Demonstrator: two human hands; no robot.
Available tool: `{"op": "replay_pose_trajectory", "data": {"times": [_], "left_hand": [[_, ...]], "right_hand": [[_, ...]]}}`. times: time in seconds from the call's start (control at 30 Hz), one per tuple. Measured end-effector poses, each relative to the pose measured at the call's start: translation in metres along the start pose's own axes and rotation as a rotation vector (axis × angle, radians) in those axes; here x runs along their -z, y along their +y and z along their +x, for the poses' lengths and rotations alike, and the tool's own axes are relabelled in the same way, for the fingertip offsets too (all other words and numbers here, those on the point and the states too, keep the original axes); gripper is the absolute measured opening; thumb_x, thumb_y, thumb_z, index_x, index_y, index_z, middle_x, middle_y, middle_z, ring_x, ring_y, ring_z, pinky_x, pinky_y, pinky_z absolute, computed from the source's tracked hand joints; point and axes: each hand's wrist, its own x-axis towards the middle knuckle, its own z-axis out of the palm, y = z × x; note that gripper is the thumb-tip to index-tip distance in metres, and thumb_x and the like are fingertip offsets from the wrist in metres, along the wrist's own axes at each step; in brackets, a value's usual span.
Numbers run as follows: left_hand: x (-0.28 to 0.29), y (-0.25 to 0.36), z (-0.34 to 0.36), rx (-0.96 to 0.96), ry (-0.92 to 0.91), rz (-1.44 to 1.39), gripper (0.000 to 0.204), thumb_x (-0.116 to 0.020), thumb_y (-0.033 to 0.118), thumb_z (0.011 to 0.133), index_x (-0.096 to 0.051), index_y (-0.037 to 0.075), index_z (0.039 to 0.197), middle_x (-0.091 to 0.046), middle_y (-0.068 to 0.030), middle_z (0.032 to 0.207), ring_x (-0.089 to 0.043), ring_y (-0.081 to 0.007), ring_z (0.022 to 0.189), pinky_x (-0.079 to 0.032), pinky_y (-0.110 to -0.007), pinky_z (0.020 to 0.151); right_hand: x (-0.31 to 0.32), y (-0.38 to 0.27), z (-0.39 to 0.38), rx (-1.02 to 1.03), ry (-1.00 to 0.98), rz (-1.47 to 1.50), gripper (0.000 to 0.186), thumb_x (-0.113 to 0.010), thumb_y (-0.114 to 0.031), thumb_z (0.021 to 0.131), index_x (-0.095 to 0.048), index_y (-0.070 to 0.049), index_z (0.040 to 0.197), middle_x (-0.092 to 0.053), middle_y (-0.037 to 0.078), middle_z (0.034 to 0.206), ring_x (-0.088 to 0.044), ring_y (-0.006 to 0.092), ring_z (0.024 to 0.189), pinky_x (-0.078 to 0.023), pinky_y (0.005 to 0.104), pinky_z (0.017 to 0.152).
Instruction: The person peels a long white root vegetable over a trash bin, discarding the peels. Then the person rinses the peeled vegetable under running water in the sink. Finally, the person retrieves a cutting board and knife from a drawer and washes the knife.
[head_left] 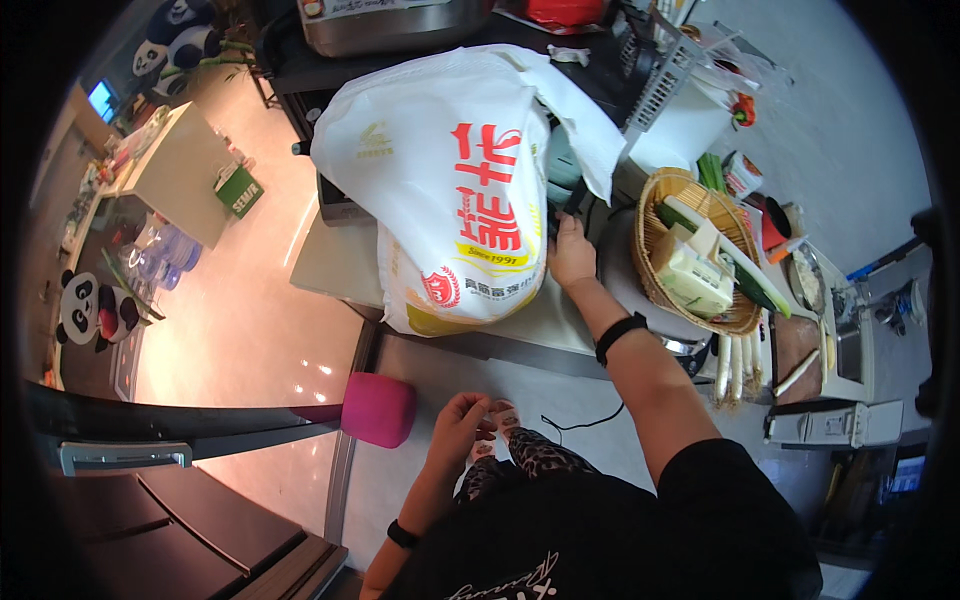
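Observation:
A large white plastic sack (430, 190) with red print stands bulging on the counter ahead of me. At its right edge my right hand (572, 252) is closed around a black handle-like piece (574, 204), partly hidden by the fingers and sack. Just beyond, a grey-green rounded item (563, 165) shows behind the sack's loose flap. My left hand (462, 422) hangs low in front of my body, fingers curled, with nothing visible in it. It is apart from the counter.
To the right, a wicker basket (655, 262) holds wrapped pale vegetables and a cucumber, with leeks (738, 368) beside it. A metal appliance (390, 28) stands behind the sack. A pink stool (379, 410) is on the floor at left, and a black cord (580, 424) lies near my feet.

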Motion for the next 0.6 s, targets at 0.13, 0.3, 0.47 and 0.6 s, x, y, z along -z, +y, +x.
{"op": "replay_pose_trajectory", "data": {"times": [0.13, 0.3, 0.47, 0.6], "left_hand": [[-0.008, 0.000, 0.001, -0.003, -0.083, 0.037, 0.018, -0.058, 0.021, 0.094, -0.055, 0.006, 0.105, -0.063, -0.0069, 0.098, -0.060, -0.0128, 0.069, -0.051, -0.028, 0.065], [-0.021, -0.008, 0.005, 0.038, -0.181, 0.105, 0.018, -0.057, 0.021, 0.094, -0.056, 0.006, 0.104, -0.062, -0.0071, 0.098, -0.060, -0.0133, 0.070, -0.051, -0.028, 0.065], [-0.033, -0.024, 0.009, 0.084, -0.246, 0.208, 0.020, -0.058, 0.021, 0.093, -0.056, 0.004, 0.104, -0.062, -0.0078, 0.099, -0.060, -0.0150, 0.070, -0.051, -0.029, 0.064], [-0.052, -0.039, 0.006, 0.151, -0.297, 0.292, 0.021, -0.057, 0.021, 0.094, -0.056, 0.003, 0.105, -0.062, -0.0091, 0.099, -0.060, -0.0161, 0.069, -0.050, -0.029, 0.063]], "right_hand": [[0.036, -0.021, -0.045, 0.084, 0.093, -0.071, 0.042, -0.055, -0.008, 0.082, -0.046, -0.007, 0.123, -0.053, 0.018, 0.105, -0.063, 0.0381, 0.084, -0.053, 0.0460, 0.068], [0.091, -0.027, -0.098, 0.041, 0.109, -0.133, 0.041, -0.059, -0.009, 0.084, -0.048, -0.008, 0.123, -0.053, 0.015, 0.109, -0.061, 0.0370, 0.087, -0.052, 0.0461, 0.070], [0.148, -0.021, -0.158, 0.084, 0.175, -0.081, 0.039, -0.061, -0.006, 0.082, -0.051, -0.009, 0.120, -0.054, 0.015, 0.108, -0.061, 0.0365, 0.084, -0.052, 0.0444, 0.067], [0.196, -0.004, -0.215, 0.111, 0.159, -0.028, 0.040, -0.061, -0.006, 0.081, -0.053, -0.010, 0.119, -0.057, 0.010, 0.108, -0.064, 0.0286, 0.084, -0.054, 0.0393, 0.061]]}}
